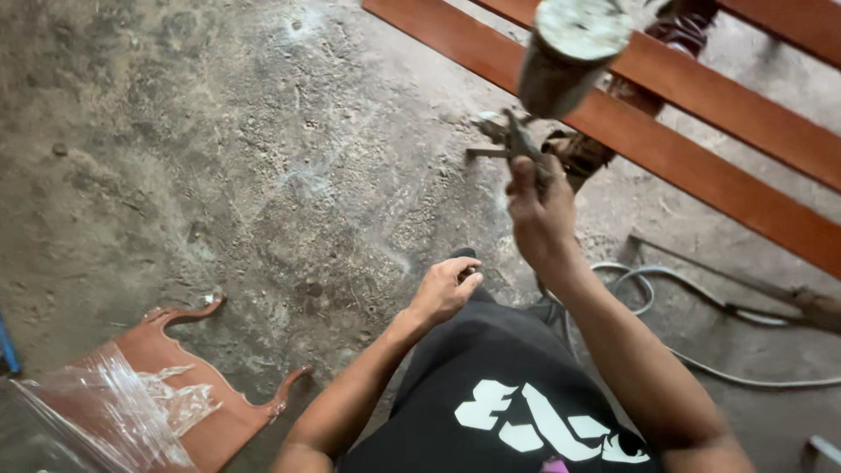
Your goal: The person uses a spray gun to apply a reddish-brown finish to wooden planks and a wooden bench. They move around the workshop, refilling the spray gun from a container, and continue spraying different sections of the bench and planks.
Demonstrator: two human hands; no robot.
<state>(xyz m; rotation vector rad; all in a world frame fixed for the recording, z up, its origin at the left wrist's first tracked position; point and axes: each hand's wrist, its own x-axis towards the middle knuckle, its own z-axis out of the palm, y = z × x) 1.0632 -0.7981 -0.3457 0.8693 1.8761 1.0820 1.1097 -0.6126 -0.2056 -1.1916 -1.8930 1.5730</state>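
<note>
Two bare hands show over the concrete floor [263, 175]: the right hand [539, 210], toward one o'clock, has its fingers wrapped around a small metal tool [508, 140] just below a blurred grey cylinder [565, 57]. The left hand [445, 289], near the centre, rests loosely curled on the knee, holding nothing, with red-brown wooden slats [701, 166] at two o'clock.

Person wore black shorts [491, 394] with big white angular print near right thigh. Both arms were bare, no sleeves visible. Left hand [445, 289] and right hand [541, 210] had no gloves.
</note>
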